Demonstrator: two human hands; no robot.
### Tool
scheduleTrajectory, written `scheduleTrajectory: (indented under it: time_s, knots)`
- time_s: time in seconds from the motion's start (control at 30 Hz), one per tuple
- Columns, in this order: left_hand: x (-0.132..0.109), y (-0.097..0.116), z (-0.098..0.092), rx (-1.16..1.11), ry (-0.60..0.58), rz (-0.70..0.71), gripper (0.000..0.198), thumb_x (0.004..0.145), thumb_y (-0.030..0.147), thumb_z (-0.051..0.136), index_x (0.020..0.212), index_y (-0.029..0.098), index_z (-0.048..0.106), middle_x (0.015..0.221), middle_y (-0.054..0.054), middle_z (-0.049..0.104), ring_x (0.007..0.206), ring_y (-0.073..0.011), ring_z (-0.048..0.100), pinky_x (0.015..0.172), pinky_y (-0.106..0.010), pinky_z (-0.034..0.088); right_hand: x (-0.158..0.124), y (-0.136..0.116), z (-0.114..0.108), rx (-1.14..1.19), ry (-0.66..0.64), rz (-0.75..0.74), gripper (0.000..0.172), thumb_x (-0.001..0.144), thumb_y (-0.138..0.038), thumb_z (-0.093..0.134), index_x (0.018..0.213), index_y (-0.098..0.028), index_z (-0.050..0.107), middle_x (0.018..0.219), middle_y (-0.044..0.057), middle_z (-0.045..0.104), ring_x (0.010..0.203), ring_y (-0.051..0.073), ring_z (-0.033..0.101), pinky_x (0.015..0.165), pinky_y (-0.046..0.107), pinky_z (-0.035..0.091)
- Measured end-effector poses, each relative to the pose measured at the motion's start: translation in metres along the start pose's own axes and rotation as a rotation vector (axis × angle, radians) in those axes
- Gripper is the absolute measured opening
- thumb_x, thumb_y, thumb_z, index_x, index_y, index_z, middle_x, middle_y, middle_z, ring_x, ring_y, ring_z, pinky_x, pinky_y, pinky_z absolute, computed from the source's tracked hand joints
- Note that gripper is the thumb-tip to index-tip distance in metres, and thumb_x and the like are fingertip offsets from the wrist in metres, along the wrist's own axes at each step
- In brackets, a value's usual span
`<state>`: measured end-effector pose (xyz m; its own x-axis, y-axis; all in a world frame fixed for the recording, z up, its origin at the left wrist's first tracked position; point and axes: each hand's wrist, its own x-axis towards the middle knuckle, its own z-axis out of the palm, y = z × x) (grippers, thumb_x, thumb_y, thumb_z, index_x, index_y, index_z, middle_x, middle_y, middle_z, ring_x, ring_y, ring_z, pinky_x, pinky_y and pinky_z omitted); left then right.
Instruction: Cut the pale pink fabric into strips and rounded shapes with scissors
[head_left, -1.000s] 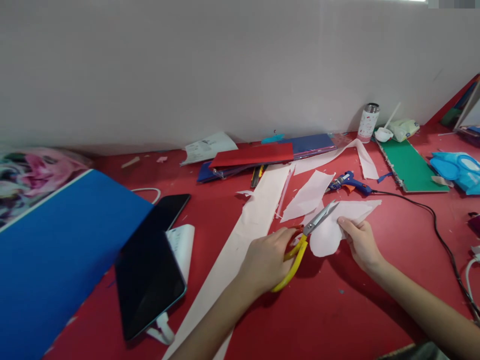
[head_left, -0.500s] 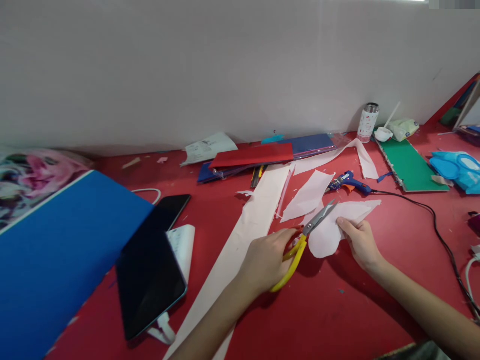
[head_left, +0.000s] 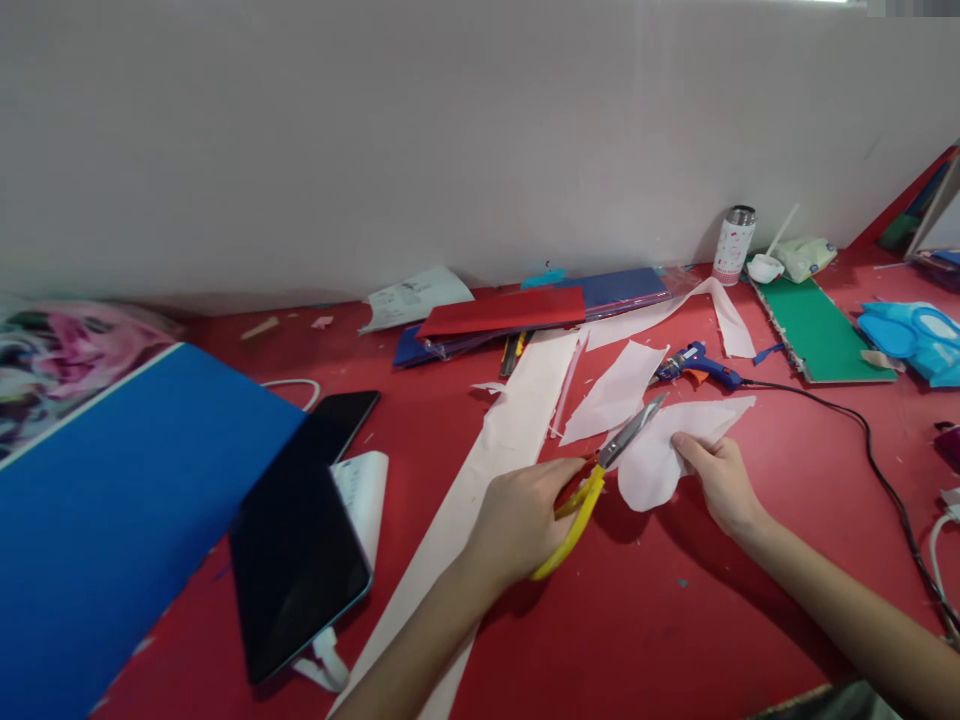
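Observation:
My left hand (head_left: pixel 525 520) is wrapped round the handles of yellow-handled scissors (head_left: pixel 576 530), which point up and to the right. Their blades look closed, with the tip at the left edge of a pale pink piece of paper (head_left: pixel 651 465). That piece has a rounded lower lobe and a long point to the right. My right hand (head_left: pixel 720 485) pinches it near the middle, thumb on top. Just behind lie a loose pale pink paper scrap (head_left: pixel 616 392) and a blue glue gun (head_left: pixel 697 365). A long pale paper strip (head_left: pixel 480 500) runs beneath my left forearm.
At left are a blue board (head_left: pixel 135 510), a tablet (head_left: pixel 300 570) and a white power bank (head_left: pixel 367 495). Red and blue sheets (head_left: pixel 502 312) lie by the wall. A bottle (head_left: pixel 733 245), a green board (head_left: pixel 821 330) and the glue gun's black cord (head_left: pixel 862 425) are at right.
The scissors have come together and drawn slightly down and left with my left hand, away from the paper's middle. My right hand keeps its pinch on the paper, nearly still.

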<state>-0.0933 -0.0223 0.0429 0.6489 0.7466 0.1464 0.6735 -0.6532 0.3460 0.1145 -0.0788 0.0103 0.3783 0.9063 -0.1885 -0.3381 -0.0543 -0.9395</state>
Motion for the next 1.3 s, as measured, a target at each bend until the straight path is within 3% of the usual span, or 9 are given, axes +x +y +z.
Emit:
scheduleTrajectory:
  time_s: [0.17,0.33,0.57,0.83,1.3]
  knots:
    - [0.003,-0.008,-0.007,-0.007,0.007,-0.059,0.041,0.080,0.026,0.043,0.119,0.019,0.055,0.117,-0.008,0.067,0.098,-0.0216,0.066,0.076,-0.028,0.053,0.004,-0.008,-0.006,-0.110,-0.137,0.089,0.027,0.067,-0.039,0.069,0.071,-0.013,0.071,0.072,0.006,0.070,0.069,0.020,0.062,0.067,0.030,0.047]
    - [0.005,-0.010,-0.009,-0.040,-0.088,-0.047,0.042,0.083,0.036,0.042,0.121,0.018,0.052,0.120,-0.010,0.064,0.103,-0.0242,0.064,0.080,-0.031,0.054,0.008,-0.016,-0.016,-0.182,-0.311,0.100,0.025,0.069,-0.036,0.068,0.077,-0.014,0.073,0.078,0.007,0.072,0.073,0.021,0.065,0.070,0.032,0.049]
    - [0.005,-0.002,-0.008,-0.051,-0.204,-0.066,0.041,0.085,0.036,0.040,0.119,0.018,0.053,0.121,-0.012,0.063,0.100,-0.0248,0.065,0.083,-0.037,0.052,0.013,-0.022,-0.021,-0.240,-0.289,0.018,0.024,0.069,-0.034,0.067,0.081,-0.014,0.074,0.086,0.007,0.074,0.079,0.022,0.066,0.072,0.032,0.050]
    - [0.005,0.000,-0.009,-0.039,-0.217,-0.037,0.039,0.082,0.032,0.043,0.118,0.020,0.053,0.119,-0.010,0.065,0.098,-0.0244,0.065,0.082,-0.036,0.052,0.007,-0.027,-0.018,-0.334,-0.320,-0.068,0.017,0.071,-0.028,0.063,0.077,-0.015,0.072,0.078,0.004,0.073,0.075,0.021,0.066,0.067,0.031,0.051]
    - [0.005,0.001,-0.010,-0.015,-0.222,-0.013,0.036,0.084,0.032,0.041,0.116,0.019,0.055,0.120,-0.011,0.065,0.099,-0.0249,0.065,0.082,-0.036,0.053,0.009,-0.022,-0.019,-0.353,-0.332,-0.074,0.016,0.072,-0.028,0.063,0.075,-0.015,0.071,0.073,0.003,0.069,0.068,0.018,0.062,0.063,0.029,0.048]
